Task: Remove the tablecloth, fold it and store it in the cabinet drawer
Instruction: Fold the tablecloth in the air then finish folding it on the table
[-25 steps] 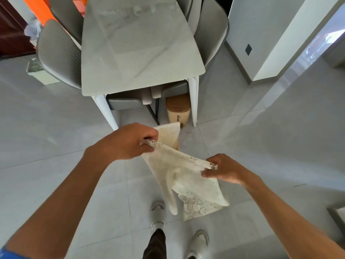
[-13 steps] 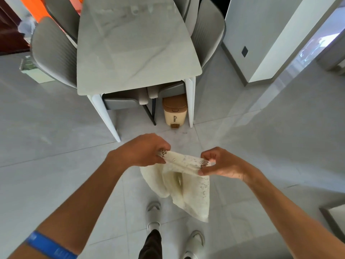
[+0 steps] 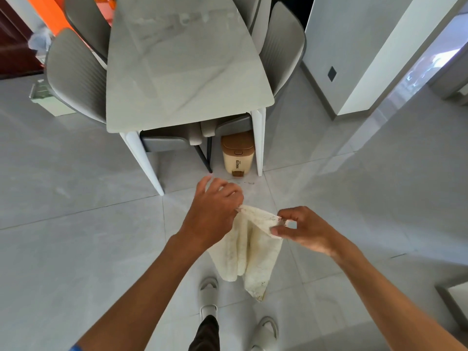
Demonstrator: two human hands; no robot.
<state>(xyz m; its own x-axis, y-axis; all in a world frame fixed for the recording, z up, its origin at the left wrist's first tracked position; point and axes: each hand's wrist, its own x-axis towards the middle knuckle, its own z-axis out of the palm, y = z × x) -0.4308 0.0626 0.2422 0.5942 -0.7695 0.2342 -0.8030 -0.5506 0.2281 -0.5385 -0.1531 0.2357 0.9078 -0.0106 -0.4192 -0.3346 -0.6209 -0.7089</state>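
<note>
The cream lace tablecloth (image 3: 249, 252) hangs folded in the air in front of me, above the floor. My left hand (image 3: 215, 211) pinches its upper left corner. My right hand (image 3: 304, 230) pinches the upper right corner between thumb and fingers. The two hands are close together, with a short stretch of cloth edge between them. The rest of the cloth droops in doubled layers toward my feet. The marble dining table (image 3: 182, 72) ahead of me is bare. No cabinet drawer is in view.
Grey chairs (image 3: 76, 74) stand around the table, with two tucked under its near end. A beige pedal bin (image 3: 238, 155) sits under the table by its right leg. A white wall pillar (image 3: 354, 54) rises at right. My slippered feet (image 3: 209, 295) stand on grey tile floor.
My hands have come closer together and the cloth between them has narrowed into a tighter fold. It hangs straighter down. The view has backed slightly away from the table.
</note>
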